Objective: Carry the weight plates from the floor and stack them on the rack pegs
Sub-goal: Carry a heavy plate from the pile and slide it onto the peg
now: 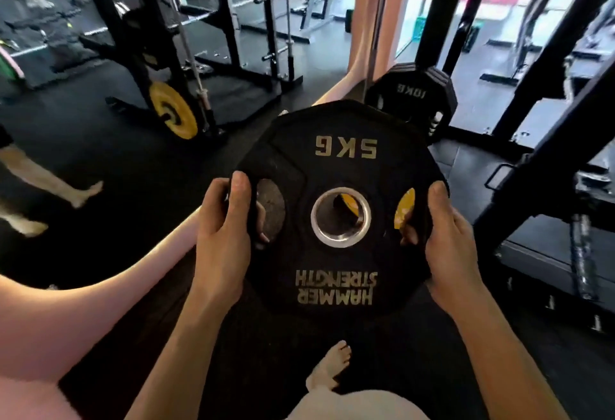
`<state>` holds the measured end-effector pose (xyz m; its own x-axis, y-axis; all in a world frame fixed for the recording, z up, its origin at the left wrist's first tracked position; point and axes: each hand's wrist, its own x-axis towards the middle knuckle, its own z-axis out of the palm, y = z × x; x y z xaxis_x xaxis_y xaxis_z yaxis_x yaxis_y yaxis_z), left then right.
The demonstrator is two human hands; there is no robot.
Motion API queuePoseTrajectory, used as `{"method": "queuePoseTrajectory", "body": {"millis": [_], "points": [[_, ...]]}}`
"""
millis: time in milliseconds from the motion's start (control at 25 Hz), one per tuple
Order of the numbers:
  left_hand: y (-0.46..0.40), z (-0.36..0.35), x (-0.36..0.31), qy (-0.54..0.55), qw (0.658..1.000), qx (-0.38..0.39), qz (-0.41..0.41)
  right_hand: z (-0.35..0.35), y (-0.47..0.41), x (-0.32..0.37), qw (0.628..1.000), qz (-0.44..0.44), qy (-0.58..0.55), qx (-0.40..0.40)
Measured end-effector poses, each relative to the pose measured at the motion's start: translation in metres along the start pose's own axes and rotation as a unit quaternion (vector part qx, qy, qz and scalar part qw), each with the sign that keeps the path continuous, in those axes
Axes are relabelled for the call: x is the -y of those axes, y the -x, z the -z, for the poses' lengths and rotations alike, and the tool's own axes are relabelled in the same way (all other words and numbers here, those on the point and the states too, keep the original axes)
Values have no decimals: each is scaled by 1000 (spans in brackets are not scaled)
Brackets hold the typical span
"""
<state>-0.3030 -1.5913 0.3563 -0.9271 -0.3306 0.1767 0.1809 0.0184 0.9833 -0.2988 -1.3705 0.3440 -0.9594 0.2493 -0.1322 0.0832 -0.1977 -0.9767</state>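
A black 5 kg plate [339, 206] is held above the gym floor [133, 166]. Left hand [221, 240] and right hand [447, 236] clasp its opposite edges, fingers [240, 193] curled through the grip holes.

Both bare forearms reach forward and converge toward the middle. The left hand [221, 236] is clamped on the left edge of the 5 kg weight plate [336, 263], thumb on its face, fingers [261, 220] curled through the cut-out. The right hand [449, 236] mirrors it on the right edge, thumb on top. One bare foot [329, 369] shows below.
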Motion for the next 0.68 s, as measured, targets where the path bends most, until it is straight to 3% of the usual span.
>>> {"method": "queuePoseTrajectory", "body": {"millis": [240,680], "points": [[-111,-79,18,24,995,98,-5,7,-92,16,993,45,-38,-100],[-272,-211,19,84,982,168,-7,17,-249,81,973,112,-22,-199]]}}
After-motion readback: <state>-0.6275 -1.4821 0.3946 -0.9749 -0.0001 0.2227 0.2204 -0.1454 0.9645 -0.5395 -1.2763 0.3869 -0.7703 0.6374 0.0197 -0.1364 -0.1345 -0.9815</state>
